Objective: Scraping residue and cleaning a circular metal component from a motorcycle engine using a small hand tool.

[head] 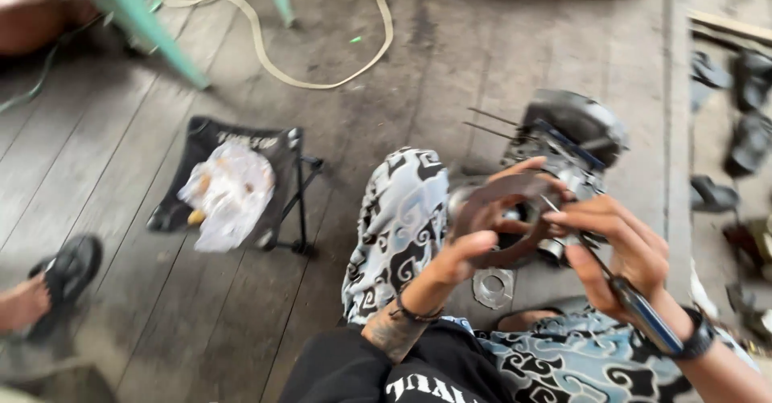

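Item: dark ring-shaped gasket (503,218), pinched by the left hand (458,262) above the floor (161,306); at 3 o'clock, the right hand (619,246) was closed around a thin tool (635,302). Risk judged: gasket torn by the tip slipping.

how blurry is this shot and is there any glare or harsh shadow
Head view: motion blur smears the whole frame, so the left hand, the ring-shaped part it holds and the right hand with its thin tool look soft; light is flat daylight, no glare, only faint shadows.
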